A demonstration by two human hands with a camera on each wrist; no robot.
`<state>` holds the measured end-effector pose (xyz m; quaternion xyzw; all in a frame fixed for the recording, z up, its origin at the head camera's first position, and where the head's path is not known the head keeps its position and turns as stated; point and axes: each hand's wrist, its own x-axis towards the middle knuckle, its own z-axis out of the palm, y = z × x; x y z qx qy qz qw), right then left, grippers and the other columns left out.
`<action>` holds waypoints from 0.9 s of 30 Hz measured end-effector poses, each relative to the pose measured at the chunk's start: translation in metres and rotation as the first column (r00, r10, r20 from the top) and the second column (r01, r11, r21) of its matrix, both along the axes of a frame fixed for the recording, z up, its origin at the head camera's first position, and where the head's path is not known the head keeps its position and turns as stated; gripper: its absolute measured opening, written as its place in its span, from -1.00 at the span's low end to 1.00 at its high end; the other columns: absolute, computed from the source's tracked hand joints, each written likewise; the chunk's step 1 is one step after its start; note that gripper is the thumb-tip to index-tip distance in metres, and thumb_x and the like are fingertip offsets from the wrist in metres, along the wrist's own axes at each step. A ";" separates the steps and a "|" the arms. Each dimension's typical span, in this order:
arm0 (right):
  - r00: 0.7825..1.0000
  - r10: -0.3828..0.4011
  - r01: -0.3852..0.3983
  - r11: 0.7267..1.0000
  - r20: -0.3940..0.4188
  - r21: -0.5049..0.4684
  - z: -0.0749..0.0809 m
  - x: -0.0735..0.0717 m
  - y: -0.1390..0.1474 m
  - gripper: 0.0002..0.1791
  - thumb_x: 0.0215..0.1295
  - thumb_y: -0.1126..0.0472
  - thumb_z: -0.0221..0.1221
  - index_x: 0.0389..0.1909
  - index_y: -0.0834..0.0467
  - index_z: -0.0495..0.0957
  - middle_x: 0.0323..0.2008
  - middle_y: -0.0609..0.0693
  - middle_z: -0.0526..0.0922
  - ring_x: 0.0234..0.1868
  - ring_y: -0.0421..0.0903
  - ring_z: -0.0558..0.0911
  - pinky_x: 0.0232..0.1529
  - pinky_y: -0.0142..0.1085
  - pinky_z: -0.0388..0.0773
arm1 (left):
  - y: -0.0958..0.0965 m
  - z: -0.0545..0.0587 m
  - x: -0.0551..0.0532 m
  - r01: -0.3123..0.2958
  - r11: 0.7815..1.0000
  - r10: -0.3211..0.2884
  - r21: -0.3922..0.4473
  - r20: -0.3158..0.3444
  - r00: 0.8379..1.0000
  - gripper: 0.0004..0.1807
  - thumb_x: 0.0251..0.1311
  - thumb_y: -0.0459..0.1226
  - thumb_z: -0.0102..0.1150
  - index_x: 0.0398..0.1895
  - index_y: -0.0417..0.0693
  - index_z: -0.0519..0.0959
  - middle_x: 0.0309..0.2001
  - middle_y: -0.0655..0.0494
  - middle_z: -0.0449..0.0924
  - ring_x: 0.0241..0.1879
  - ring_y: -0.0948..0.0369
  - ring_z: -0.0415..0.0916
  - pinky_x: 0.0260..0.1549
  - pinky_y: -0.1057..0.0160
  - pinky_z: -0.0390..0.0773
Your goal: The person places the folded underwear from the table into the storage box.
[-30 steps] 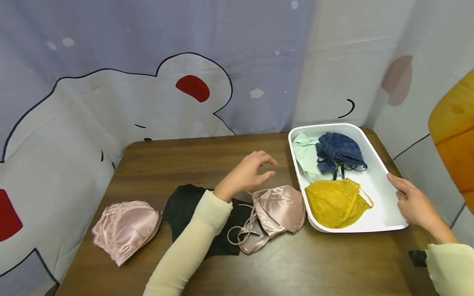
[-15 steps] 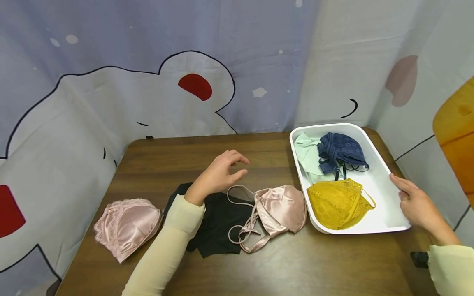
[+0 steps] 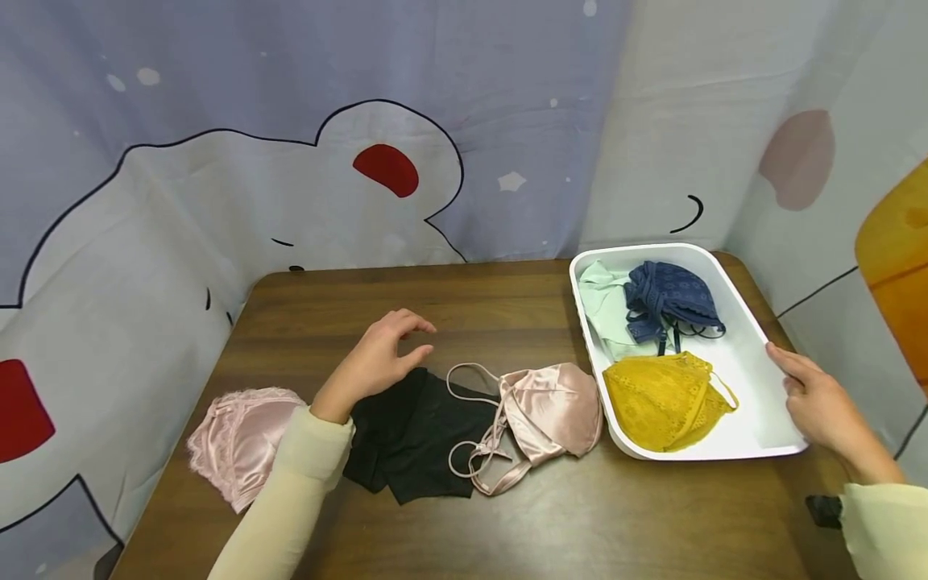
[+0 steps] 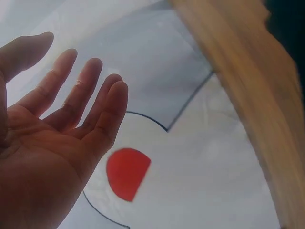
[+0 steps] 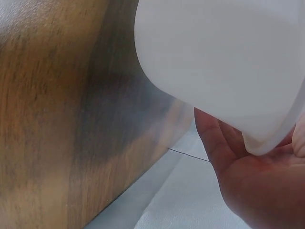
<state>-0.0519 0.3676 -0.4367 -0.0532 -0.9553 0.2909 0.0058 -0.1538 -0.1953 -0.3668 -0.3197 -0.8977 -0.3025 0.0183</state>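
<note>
My left hand [image 3: 377, 354] hovers with loosely bent, parted fingers over the far edge of a black garment [image 3: 435, 439]; the left wrist view shows its palm [image 4: 43, 162] holding nothing. Right of the black cloth lies a satin pink bra [image 3: 554, 407] with thin straps, against a white plastic tray [image 3: 761, 427]. Partly behind my left sleeve is a lace-edged pink bra [image 3: 235, 439]. My right hand [image 3: 819, 399] grips the tray's right rim, fingers along its outer wall in the right wrist view. Inside the tray are a yellow lace bra [image 3: 663, 399], a navy bra [image 3: 674, 294] and a mint garment [image 3: 605, 310].
A brown wooden table [image 3: 544, 532] carries everything. Printed fabric [image 3: 522, 137] hangs behind the table and along both sides, close to its edges. The tray stands near the table's right edge.
My left hand has swept left and slightly toward me, from above the satin pink bra to above the black garment. My right hand keeps hold of the tray.
</note>
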 end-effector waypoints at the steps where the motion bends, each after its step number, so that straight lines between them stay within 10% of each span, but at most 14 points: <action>1: 1.000 -0.001 0.001 1.000 0.005 0.000 0.000 0.000 0.000 -0.43 0.40 0.45 -0.31 0.42 0.25 -0.03 0.36 0.39 0.01 0.28 0.48 0.00 0.12 0.36 -0.06 | -0.004 -0.001 0.001 -0.007 1.000 0.007 -0.004 0.002 1.000 -0.74 0.17 -0.31 0.27 -0.07 -0.12 0.57 -0.12 0.07 0.52 -0.11 0.12 0.43 -0.09 0.06 0.46; 14: 1.000 0.008 -0.008 1.000 -0.004 0.001 -0.002 -0.001 0.001 -0.44 0.39 0.45 -0.29 0.42 0.26 -0.01 0.35 0.40 0.03 0.28 0.49 0.01 0.13 0.35 -0.06 | -0.057 -0.006 0.009 -0.118 0.993 0.118 0.001 0.039 0.992 -0.73 0.20 -0.33 0.23 -0.03 -0.13 0.54 -0.06 0.00 0.50 -0.06 0.03 0.44 -0.06 -0.05 0.44; 27: 1.000 0.002 -0.002 1.000 -0.009 -0.005 -0.002 -0.001 0.002 -0.44 0.39 0.45 -0.31 0.42 0.25 -0.02 0.35 0.40 0.04 0.29 0.47 0.01 0.13 0.35 -0.07 | -0.127 -0.015 0.019 -0.297 0.953 0.302 -0.053 0.129 0.945 -0.69 0.26 -0.29 0.18 0.03 -0.18 0.47 -0.01 -0.12 0.46 0.03 -0.10 0.40 -0.01 -0.12 0.39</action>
